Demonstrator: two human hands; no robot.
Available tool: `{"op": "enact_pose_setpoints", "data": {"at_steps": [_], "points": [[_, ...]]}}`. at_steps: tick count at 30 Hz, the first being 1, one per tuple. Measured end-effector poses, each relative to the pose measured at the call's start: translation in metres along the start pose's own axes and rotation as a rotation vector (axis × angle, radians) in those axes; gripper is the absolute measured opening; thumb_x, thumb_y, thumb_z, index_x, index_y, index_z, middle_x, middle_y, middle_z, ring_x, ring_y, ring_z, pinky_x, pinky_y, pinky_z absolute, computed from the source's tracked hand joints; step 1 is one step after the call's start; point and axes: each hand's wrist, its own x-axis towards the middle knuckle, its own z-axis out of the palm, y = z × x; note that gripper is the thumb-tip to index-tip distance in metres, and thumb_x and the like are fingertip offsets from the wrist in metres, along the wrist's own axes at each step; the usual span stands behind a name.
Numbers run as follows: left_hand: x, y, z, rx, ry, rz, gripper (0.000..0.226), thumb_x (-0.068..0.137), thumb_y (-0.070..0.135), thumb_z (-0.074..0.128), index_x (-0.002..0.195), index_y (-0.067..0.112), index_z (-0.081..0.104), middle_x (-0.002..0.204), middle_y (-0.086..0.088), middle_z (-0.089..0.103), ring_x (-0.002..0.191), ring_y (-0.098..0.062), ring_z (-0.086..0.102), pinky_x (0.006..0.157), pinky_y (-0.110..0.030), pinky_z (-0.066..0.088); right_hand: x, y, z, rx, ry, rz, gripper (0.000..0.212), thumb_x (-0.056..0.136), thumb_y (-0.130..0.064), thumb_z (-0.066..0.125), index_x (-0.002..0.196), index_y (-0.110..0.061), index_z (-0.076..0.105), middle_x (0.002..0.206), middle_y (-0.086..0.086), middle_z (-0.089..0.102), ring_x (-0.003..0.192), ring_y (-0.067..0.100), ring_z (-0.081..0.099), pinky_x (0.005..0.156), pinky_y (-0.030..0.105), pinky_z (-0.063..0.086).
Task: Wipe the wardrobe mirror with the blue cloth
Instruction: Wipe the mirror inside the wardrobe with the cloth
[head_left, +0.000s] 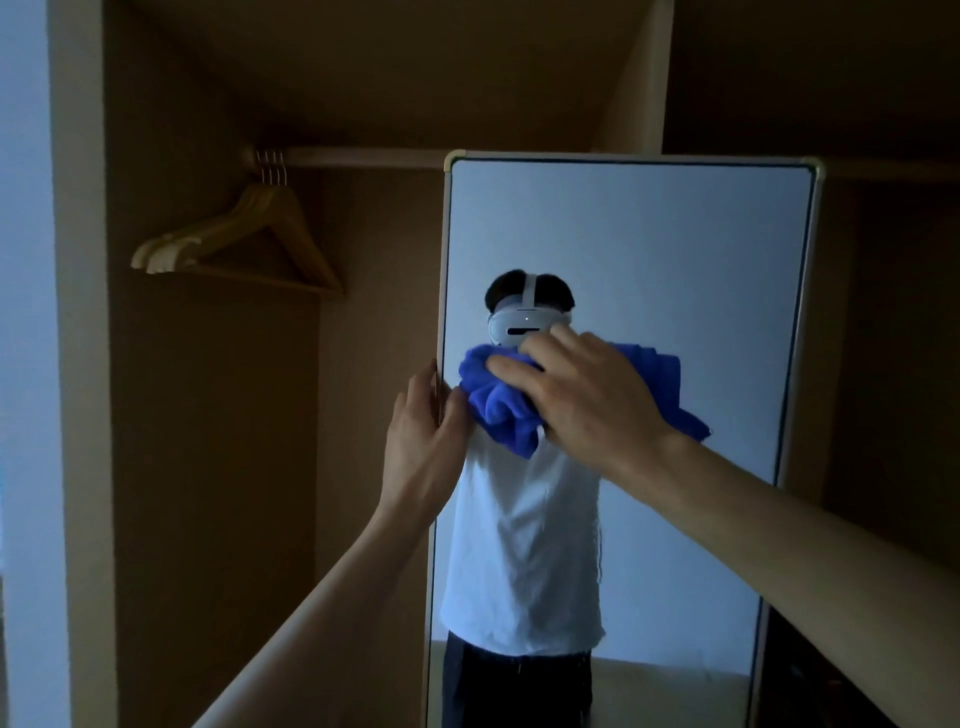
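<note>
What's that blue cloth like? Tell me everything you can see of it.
The blue cloth is a soft, fleecy-looking rag of strong blue, bunched into loose folds rather than spread flat. The right hand lies over its middle with fingers spread, pressing it against the mirror, near its left edge. Folds stick out left, below and right of the hand.

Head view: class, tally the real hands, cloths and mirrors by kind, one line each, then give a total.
Hands: 2, left hand and right hand
Blue cloth: 1
Mirror: 1
Total: 4
</note>
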Motion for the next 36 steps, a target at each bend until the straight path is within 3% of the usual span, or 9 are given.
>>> {"op": "enact_pose_setpoints", "data": {"at_steps": [2,5,9,15,20,25,30,32,36], "points": [[-0.006,-0.003,0.004,0.013,0.014,-0.01,0.022,0.092,0.041,0.045,0.111,0.052,0.047,0.098,0.026,0.052,0.1,-0.011,0.056,0.084,-0.038,0.05,-0.015,-0.009,0.004,0.012,-0.005,0.012,0.037,0.079,-0.008,0.058,0.115,-0.012,0.066,0.092,0.01,0.063,0.083,0.029,0.057,0.072,0.042,0.048],[-0.015,-0.003,0.007,0.037,0.022,-0.025,0.029,0.09,0.045,0.043,0.099,0.073,0.04,0.099,0.027,0.049,0.097,-0.001,0.052,0.075,-0.027,0.041,-0.021,-0.01,0.005,0.008,-0.037,0.046,0.038,0.083,-0.011,0.066,0.121,-0.013,0.064,0.098,0.01,0.065,0.088,0.028,0.059,0.078,0.042,0.049],[-0.02,-0.004,0.01,0.072,0.028,-0.05,0.045,0.096,0.055,0.043,0.138,0.039,0.043,0.12,0.011,0.049,0.106,-0.008,0.052,0.087,-0.034,0.043,-0.004,0.009,-0.007,0.028,-0.086,0.067,0.031,0.086,-0.015,0.058,0.117,-0.015,0.062,0.092,0.007,0.058,0.087,0.027,0.054,0.074,0.043,0.046],[-0.023,0.018,0.02,0.09,0.068,-0.069,0.031,0.094,0.057,0.049,0.114,0.035,0.047,0.114,0.007,0.047,0.115,-0.022,0.052,0.097,-0.052,0.052,0.028,0.065,-0.03,-0.041,-0.016,0.133,0.026,0.089,-0.026,0.064,0.113,-0.019,0.061,0.093,0.008,0.058,0.088,0.028,0.053,0.073,0.039,0.038],[-0.02,0.04,0.031,0.117,0.102,-0.07,0.073,0.077,0.069,0.044,0.138,0.029,0.04,0.131,-0.005,0.045,0.126,-0.028,0.047,0.101,-0.055,0.049,0.027,0.079,-0.033,-0.045,-0.007,0.111,0.028,0.087,-0.028,0.067,0.114,-0.02,0.063,0.093,0.007,0.059,0.086,0.028,0.053,0.07,0.036,0.034],[-0.026,0.041,0.037,0.144,0.116,-0.074,0.08,0.074,0.069,0.044,0.143,0.03,0.034,0.126,-0.003,0.043,0.124,-0.028,0.047,0.102,-0.054,0.048,-0.002,0.066,-0.024,-0.021,-0.05,0.032,0.018,0.085,-0.021,0.065,0.103,-0.019,0.063,0.087,0.004,0.057,0.08,0.027,0.052,0.067,0.038,0.04],[-0.029,0.039,0.044,0.21,0.153,-0.061,0.077,0.095,0.052,0.054,0.157,0.025,0.019,0.149,-0.011,0.039,0.132,-0.029,0.046,0.106,-0.053,0.045,-0.038,0.048,-0.013,0.029,-0.043,-0.021,0.02,0.072,-0.007,0.064,0.089,-0.017,0.063,0.075,0.004,0.054,0.07,0.026,0.052,0.06,0.035,0.033],[-0.029,0.039,0.046,0.228,0.173,-0.052,0.075,0.097,0.045,0.055,0.158,0.024,0.017,0.15,-0.012,0.039,0.132,-0.03,0.048,0.107,-0.053,0.045,-0.045,0.045,-0.011,0.04,-0.048,-0.02,0.023,0.071,-0.003,0.062,0.091,-0.016,0.061,0.075,0.005,0.055,0.07,0.027,0.052,0.061,0.035,0.029],[-0.028,0.041,0.049,0.26,0.186,-0.047,0.081,0.097,0.047,0.057,0.16,0.022,0.013,0.158,-0.014,0.032,0.14,-0.032,0.04,0.111,-0.055,0.041,-0.04,0.053,-0.019,0.089,-0.08,0.031,0.029,0.079,-0.01,0.068,0.107,-0.015,0.066,0.085,0.006,0.059,0.079,0.028,0.056,0.067,0.04,0.046]]}}
